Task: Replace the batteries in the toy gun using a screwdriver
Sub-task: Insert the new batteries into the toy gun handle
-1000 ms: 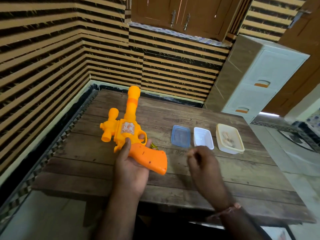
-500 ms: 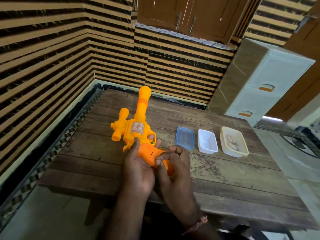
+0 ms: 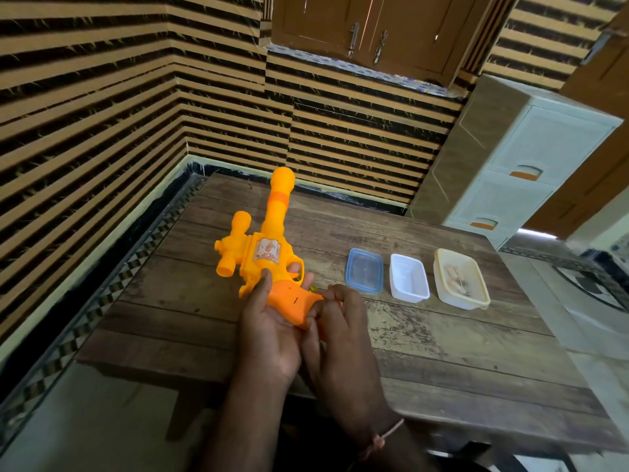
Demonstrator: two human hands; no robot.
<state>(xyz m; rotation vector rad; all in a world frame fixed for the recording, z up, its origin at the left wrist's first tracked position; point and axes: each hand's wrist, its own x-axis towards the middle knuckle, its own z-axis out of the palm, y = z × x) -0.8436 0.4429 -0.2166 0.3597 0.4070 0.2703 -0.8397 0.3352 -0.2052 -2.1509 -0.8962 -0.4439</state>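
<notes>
Left hand (image 3: 269,321) cradles the orange toy gun (image 3: 269,260) over the wooden table (image 3: 442,352), right hand (image 3: 335,321) pinching at the grip's butt. Looks like the battery cover stage; no screwdriver visible, so he'll need one next.

The toy gun (image 3: 269,253) is smooth moulded plastic, yellow-orange with a slight sheen and a darker orange grip. It sits over a bench (image 3: 442,335) of rough, worn wood planks with scuffed pale patches. To the right stand three plastic tubs: clear blue (image 3: 364,270), glossy white (image 3: 408,277), and cloudy cream (image 3: 459,279).
</notes>
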